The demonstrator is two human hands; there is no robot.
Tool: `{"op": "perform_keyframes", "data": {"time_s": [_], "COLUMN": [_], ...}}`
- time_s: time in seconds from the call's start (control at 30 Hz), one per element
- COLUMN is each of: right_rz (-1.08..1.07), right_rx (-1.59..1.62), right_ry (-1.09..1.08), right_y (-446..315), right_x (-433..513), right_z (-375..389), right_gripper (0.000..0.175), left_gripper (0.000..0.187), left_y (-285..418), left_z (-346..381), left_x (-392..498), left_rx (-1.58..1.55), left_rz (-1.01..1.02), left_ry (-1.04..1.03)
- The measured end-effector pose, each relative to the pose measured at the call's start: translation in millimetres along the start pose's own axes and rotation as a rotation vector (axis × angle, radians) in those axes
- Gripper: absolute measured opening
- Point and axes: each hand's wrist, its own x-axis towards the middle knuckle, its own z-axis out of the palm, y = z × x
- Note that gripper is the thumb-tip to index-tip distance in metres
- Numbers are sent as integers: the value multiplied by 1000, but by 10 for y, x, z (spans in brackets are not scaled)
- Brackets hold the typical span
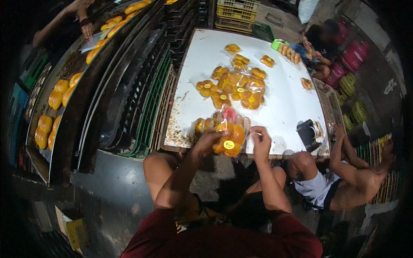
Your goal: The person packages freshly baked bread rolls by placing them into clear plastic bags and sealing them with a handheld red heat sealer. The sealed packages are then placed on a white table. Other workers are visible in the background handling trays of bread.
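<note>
My left hand [209,139] grips a clear plastic bag of golden bread buns [238,133] by its left side, above the near edge of the white table [284,106]. A round yellow sticker [229,144] is on the bag's front. Just right of the bag, my right hand [262,139] is raised with thumb and forefinger close together; whether anything thin is between them is unclear. Behind the held bag lie more bagged buns [200,125] and a red object [229,115], both partly hidden. Farther back is a heap of bagged buns [230,82], some with yellow stickers.
Left of the table are stacked crates [158,87] and a long tray of unwrapped buns [66,92], where another person's hand [87,29] rests. At right sit two people near a wire crate [329,96]. A black item [308,135] lies on the table's right corner.
</note>
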Motion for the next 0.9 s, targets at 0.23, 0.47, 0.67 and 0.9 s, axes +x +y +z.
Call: {"op": "perform_keyframes", "data": {"time_s": [0.23,0.47,0.67,0.9], "right_rz": [114,90,467,-134], "right_rx": [45,-90,407,25], "right_ry": [-71,16,-419,-193], "right_y": [201,252,313,115], "right_x": [-146,-281,-285,-452], "right_z": [-70,60,-30,72], "right_gripper": [24,36,31,19], "left_gripper": [34,38,46,43], "left_y": [-174,-125,-19,-82], "left_z": [205,270,451,282], "left_x": [-74,-106,-313,-149], "left_rx": [396,616,521,563], "left_rz": [221,81,237,461], "left_ry": [-50,16,-166,63]}}
